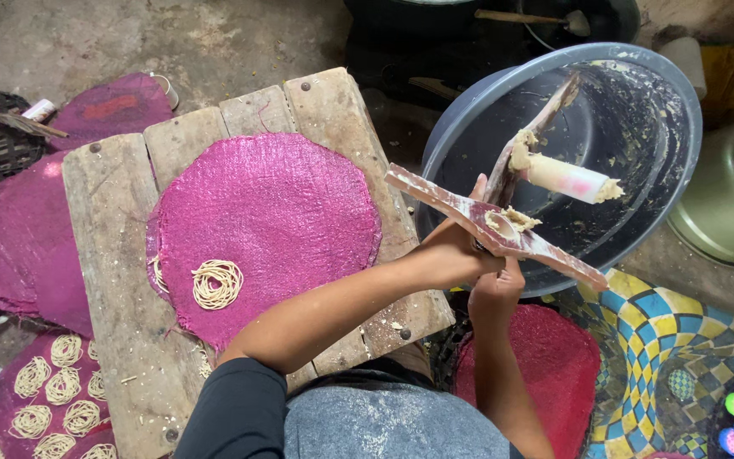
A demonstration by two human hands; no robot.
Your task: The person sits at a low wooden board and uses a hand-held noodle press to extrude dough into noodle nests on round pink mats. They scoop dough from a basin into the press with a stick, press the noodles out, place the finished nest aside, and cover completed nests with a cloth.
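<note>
Both my hands hold a wooden noodle press [503, 223] smeared with pale dough, over the rim of a large grey basin [681, 110]. My left hand [456, 246] grips its lower handle. Just below it, my right hand [496, 289] clasps the press from underneath. The press's plunger arm [564, 177], coated in dough, sticks out over the basin. On the wooden board [112, 221] lies a round magenta woven mat [273, 212] with one coil of pressed noodles [217, 283] near its lower left.
More magenta mats lie at the left, one [44, 399] carrying several noodle coils. A red mat [554, 365] sits below my hands, next to a chequered yellow-blue cloth [664, 323]. A green pot [724, 212] stands at the right. A dark pan with a spatula [537, 17] is at the top.
</note>
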